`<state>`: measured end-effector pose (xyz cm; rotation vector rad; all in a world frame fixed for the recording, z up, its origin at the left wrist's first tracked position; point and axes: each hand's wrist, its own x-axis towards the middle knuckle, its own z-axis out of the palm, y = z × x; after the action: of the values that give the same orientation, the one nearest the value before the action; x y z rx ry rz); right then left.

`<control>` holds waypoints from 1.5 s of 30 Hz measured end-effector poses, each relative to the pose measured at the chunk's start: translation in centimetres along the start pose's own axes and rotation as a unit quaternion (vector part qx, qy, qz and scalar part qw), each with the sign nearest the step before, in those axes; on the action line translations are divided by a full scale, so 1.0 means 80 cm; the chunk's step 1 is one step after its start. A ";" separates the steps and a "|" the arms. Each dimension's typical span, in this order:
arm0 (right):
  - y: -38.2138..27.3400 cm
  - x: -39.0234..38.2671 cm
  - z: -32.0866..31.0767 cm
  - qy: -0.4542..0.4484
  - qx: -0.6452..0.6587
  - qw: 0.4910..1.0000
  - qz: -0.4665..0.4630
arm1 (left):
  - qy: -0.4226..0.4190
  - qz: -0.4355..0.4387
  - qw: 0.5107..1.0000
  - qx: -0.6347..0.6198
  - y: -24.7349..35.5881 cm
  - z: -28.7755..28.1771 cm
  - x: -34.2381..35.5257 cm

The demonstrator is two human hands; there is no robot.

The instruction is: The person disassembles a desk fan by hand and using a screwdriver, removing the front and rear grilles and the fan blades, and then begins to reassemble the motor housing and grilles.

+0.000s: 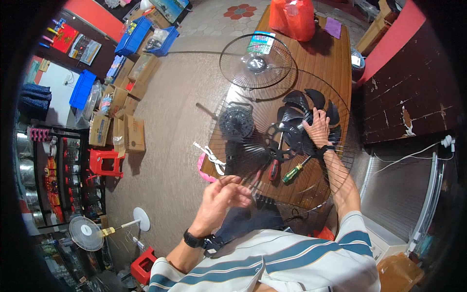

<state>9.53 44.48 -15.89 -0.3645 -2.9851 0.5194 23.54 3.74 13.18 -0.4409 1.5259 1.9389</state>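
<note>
A large black wire fan guard (279, 152) with a ringed hub is tilted over the near half of the wooden table. At its near-left rim, my left hand (224, 198) is closed with the fingers curled; the exact grip is blurred. My right hand (318, 129) reaches to the black fan blades (296, 100) on the table, fingers spread over them. The guard's wires cross in front of my right forearm. Left of the blades stands a black fan motor (236, 121). A red-handled screwdriver (274, 170) and a green-handled screwdriver (293, 173) lie near the hub.
A second round fan guard (255, 62) rests farther back on the table (328, 63), before a red plastic bag (292, 19). A white cord (214, 158) hangs by the left edge. Cartons (129, 134), a red stool (104, 163) and a white fan (87, 232) stand left.
</note>
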 end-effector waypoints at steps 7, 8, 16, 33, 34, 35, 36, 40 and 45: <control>-0.022 -0.026 -0.037 0.116 0.198 0.972 0.045 | 0.037 0.081 0.996 -0.011 0.025 -0.082 0.007; -0.037 -0.035 -0.057 0.096 0.286 0.950 0.079 | 0.043 0.085 0.995 -0.012 0.026 -0.096 0.010; -0.215 -0.134 -0.209 -0.107 0.684 0.713 0.106 | 0.013 0.085 0.996 0.021 0.043 -0.157 0.035; -0.287 -0.121 -0.175 -0.066 0.669 0.727 0.138 | 0.012 0.047 0.998 0.030 0.053 -0.212 0.102; -0.286 -0.120 -0.171 -0.069 0.666 0.729 0.141 | 0.011 0.046 0.998 0.030 0.053 -0.212 0.104; -0.286 -0.118 -0.168 -0.071 0.665 0.730 0.142 | 0.015 0.043 0.999 0.029 0.052 -0.212 0.107; -0.285 -0.117 -0.166 -0.072 0.664 0.731 0.144 | 0.019 0.041 0.999 0.029 0.051 -0.213 0.110; -0.286 -0.113 -0.154 -0.073 0.658 0.735 0.144 | 0.019 0.046 0.998 0.040 0.043 -0.225 0.121; -0.284 -0.108 -0.139 -0.078 0.647 0.744 0.146 | 0.019 0.031 0.999 0.040 0.042 -0.229 0.133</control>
<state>14.39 25.15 1.93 -0.5918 -1.8829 2.4198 11.21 -11.40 4.18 -0.4028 1.6538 1.9174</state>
